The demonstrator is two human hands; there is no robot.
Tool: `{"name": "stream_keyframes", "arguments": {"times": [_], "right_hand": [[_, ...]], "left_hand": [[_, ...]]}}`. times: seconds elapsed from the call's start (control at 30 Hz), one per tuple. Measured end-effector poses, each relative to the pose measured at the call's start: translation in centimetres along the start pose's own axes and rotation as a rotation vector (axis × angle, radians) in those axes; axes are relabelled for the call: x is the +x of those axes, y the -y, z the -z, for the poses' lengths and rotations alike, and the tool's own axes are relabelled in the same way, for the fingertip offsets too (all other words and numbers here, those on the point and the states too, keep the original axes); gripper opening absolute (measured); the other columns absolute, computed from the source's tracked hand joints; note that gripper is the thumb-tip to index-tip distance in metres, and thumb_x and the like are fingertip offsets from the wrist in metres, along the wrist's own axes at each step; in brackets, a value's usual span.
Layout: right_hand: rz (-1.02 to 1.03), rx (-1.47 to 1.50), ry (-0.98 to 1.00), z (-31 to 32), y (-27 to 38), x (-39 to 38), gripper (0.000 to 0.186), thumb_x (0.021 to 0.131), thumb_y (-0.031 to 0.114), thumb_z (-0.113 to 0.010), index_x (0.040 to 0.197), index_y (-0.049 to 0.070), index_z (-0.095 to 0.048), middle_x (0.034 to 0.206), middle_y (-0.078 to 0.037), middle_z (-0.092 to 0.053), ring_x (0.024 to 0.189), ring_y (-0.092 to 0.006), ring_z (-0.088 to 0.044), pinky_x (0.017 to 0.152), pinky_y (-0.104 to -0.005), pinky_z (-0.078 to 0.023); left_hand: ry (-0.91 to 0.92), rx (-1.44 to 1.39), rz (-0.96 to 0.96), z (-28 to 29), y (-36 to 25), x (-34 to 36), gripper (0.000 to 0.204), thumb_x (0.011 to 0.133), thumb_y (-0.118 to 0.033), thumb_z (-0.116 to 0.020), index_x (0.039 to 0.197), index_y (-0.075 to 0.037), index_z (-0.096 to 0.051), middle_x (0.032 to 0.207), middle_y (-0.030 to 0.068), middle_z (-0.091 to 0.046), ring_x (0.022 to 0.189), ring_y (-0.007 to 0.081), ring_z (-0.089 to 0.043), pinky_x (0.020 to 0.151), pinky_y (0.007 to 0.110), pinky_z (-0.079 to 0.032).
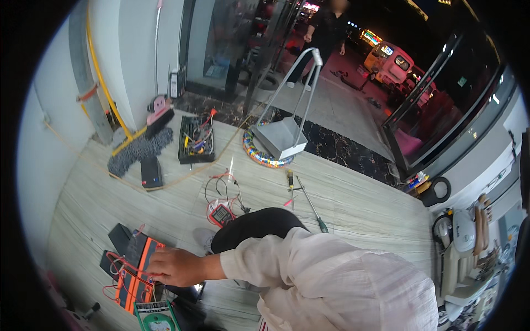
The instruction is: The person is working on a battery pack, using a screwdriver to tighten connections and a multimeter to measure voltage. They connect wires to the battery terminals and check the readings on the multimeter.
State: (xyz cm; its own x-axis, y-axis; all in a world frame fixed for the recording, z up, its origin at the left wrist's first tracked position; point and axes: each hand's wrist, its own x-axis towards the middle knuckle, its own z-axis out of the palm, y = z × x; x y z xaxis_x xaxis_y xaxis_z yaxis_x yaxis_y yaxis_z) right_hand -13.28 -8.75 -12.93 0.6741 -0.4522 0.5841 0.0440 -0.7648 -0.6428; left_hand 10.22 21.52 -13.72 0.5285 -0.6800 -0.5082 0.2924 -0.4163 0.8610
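Note:
My right hand (pixel 178 267) reaches in over an orange-and-black battery pack (pixel 144 255) at the lower left. Its fingers are pinched together on a red wire (pixel 135 270) that loops across the pack. More orange-sided packs and dark blocks (pixel 118 237) lie close against it. Just nearer stands a green-framed meter box (pixel 157 318) with a light face. A red multimeter (pixel 222 214) with its leads (pixel 226 185) lies on the floor beyond my shoe and dark-trousered knee. My left hand does not show.
An open toolbox (pixel 197 139) and a grey mop (pixel 141 149) stand by the left wall. A metal stand (pixel 280 138) rests on a coiled multicoloured ring (pixel 251 151). Screwdrivers (pixel 312 205) lie on the floor. Someone (pixel 326 33) stands at the doorway; scooters (pixel 464 231) line the right.

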Motion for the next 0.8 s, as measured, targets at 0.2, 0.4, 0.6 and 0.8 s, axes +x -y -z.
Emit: {"name": "stream_keyframes", "arguments": {"times": [0.2, 0.4, 0.6, 0.8], "right_hand": [[-0.129, 0.168, -0.169, 9.3, 4.5, -1.6, 0.016, 0.097, 0.013, -0.055, 0.102, -0.002, -0.059, 0.1, -0.016, -0.06, 0.097, -0.0368, -0.058, 0.083, -0.042, -0.047], [-0.325, 0.498, -0.05, 10.4, 5.8, -1.4, 0.026, 0.096, 0.021, -0.06, 0.093, -0.004, -0.067, 0.077, -0.016, -0.067, 0.074, -0.0249, -0.066, 0.069, -0.0363, -0.05], [-0.512, 0.852, 0.382, 5.3, 6.1, -1.4, 0.035, 0.093, 0.037, -0.066, 0.087, 0.002, -0.068, 0.072, -0.001, -0.062, 0.07, -0.0097, -0.059, 0.063, -0.0292, -0.048], [-0.591, 1.092, 0.766, 6.0, 7.9, -0.7, 0.047, 0.094, 0.053, -0.063, 0.087, 0.006, -0.065, 0.071, 0.003, -0.052, 0.068, -0.0072, -0.05, 0.057, -0.0266, -0.043]], "left_hand": [[-0.02, 0.076, -0.199, -2.9, -4.8, -7.8, 0.051, 0.085, -0.009, -0.063, 0.133, 0.002, -0.051, 0.12, 0.0142, -0.06, 0.102, 0.0261, -0.059, 0.086, 0.038, -0.051], [-0.004, -0.018, -0.182, -6.2, -5.2, -12.2, 0.052, 0.087, -0.008, -0.059, 0.137, 0.002, -0.048, 0.123, 0.0158, -0.059, 0.104, 0.0275, -0.059, 0.086, 0.041, -0.051], [-0.054, 0.072, -0.249, -8.5, -6.1, -14.8, 0.057, 0.091, -0.023, -0.06, 0.14, 0.001, -0.045, 0.132, 0.018, -0.055, 0.113, 0.0315, -0.057, 0.09, 0.044, -0.051], [-0.027, -0.003, -0.209, -8.3, -5.3, -13.5, 0.06, 0.092, -0.028, -0.061, 0.141, 0.001, -0.044, 0.134, 0.018, -0.054, 0.116, 0.0324, -0.056, 0.092, 0.046, -0.05]]}}
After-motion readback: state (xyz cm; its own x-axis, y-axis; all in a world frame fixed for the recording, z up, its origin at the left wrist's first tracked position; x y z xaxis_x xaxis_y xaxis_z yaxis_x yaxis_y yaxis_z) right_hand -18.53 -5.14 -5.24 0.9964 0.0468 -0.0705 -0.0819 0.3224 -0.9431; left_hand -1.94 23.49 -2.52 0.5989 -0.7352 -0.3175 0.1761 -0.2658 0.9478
